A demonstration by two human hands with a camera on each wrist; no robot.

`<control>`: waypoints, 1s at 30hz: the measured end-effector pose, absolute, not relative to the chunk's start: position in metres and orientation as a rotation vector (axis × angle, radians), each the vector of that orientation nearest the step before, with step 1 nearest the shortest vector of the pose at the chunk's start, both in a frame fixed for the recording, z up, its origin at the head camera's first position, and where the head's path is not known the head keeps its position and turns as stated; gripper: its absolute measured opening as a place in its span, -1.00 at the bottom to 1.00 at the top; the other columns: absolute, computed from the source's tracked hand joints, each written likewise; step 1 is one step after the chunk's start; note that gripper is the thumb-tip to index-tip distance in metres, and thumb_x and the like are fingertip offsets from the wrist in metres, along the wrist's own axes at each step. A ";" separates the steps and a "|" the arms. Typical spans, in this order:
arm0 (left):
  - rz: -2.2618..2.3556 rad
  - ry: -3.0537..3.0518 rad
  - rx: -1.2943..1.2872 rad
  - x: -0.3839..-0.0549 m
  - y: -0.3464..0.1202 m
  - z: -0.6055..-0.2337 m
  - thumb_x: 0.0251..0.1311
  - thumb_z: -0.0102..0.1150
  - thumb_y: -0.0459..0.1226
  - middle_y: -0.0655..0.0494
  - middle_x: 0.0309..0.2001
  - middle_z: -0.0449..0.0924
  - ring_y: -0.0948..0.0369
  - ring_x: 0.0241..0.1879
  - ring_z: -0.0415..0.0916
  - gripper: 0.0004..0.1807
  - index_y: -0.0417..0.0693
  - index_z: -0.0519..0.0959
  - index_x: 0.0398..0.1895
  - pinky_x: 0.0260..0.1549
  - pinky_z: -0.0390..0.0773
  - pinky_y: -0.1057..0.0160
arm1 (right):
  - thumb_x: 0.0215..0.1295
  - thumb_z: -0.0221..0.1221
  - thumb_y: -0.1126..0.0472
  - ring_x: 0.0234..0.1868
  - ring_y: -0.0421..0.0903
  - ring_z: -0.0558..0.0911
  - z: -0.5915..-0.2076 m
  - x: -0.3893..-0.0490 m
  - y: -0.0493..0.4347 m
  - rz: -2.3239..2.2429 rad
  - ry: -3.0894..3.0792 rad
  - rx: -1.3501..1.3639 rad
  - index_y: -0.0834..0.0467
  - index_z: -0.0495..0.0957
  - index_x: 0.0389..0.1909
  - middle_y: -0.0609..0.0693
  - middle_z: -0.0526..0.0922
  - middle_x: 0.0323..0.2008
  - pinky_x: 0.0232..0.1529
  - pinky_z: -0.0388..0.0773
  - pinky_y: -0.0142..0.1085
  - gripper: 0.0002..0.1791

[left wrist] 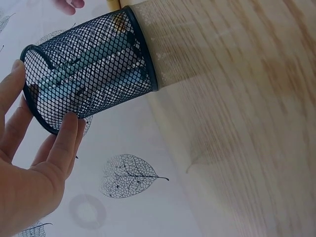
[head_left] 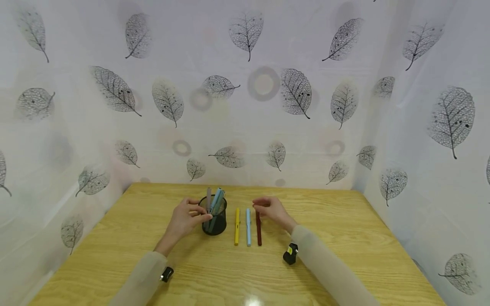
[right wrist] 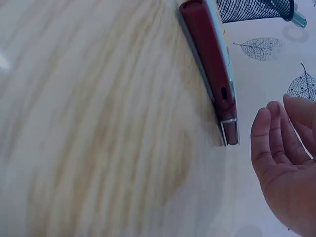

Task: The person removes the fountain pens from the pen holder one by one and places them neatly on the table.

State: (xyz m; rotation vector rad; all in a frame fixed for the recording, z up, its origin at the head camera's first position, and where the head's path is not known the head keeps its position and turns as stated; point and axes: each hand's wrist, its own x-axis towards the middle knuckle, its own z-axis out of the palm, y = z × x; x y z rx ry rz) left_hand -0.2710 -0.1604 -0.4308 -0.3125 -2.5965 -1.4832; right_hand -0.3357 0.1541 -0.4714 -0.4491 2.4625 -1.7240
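Observation:
A black mesh pen cup (head_left: 218, 225) stands upright on the table with several pens (head_left: 215, 200) in it, light blue and greyish ones among them. My left hand (head_left: 186, 219) holds it at the upper rim, thumb and fingers spread round the mesh (left wrist: 98, 74). To the right of the cup, a yellow pen (head_left: 237, 227), a light blue pen (head_left: 248, 229) and a dark red pen (head_left: 259, 231) lie side by side, pointing away from me. Over the far end of the dark red pen hovers my right hand (head_left: 271, 210), fingers loosely bent; in the right wrist view a gap separates them from the pen (right wrist: 210, 54).
The wooden table (head_left: 325, 238) ends at a pale curtain (head_left: 237, 123) printed with dark leaves, which closes in the back and both sides. Small black devices (head_left: 290, 254) sit at both wrists.

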 end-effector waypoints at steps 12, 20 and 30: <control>-1.517 -2.583 -0.329 -0.275 -0.160 -0.431 0.02 0.50 -0.21 -0.19 0.15 0.38 -0.13 0.17 0.43 -0.81 -0.15 0.71 -0.43 0.06 0.64 -0.03 | 0.37 0.18 0.32 -0.06 0.30 0.64 -0.452 -0.324 0.133 -1.815 2.311 -0.583 0.42 0.54 0.09 0.40 0.63 -0.01 -0.03 0.63 0.19 -0.66; -1.505 -2.594 -0.298 -0.272 -0.162 -0.432 0.03 0.49 -0.22 -0.14 0.11 0.39 -0.12 0.19 0.41 -0.82 -0.15 0.72 -0.44 0.07 0.63 -0.04 | 0.38 0.19 0.25 -0.05 0.33 0.62 -0.463 -0.330 0.117 -1.814 2.287 -0.599 0.39 0.58 0.02 0.39 0.64 -0.06 -0.12 0.73 -0.08 -0.68; -1.510 -2.578 -0.289 -0.273 -0.160 -0.431 0.02 0.49 -0.22 -0.18 0.13 0.39 -0.12 0.14 0.48 -0.82 -0.16 0.72 -0.45 0.04 0.65 -0.01 | 0.39 0.19 0.22 -0.11 0.10 0.70 -0.454 -0.328 0.100 -1.832 2.237 -0.648 0.30 0.60 0.03 0.43 0.61 -0.02 -0.05 0.71 -0.03 -0.71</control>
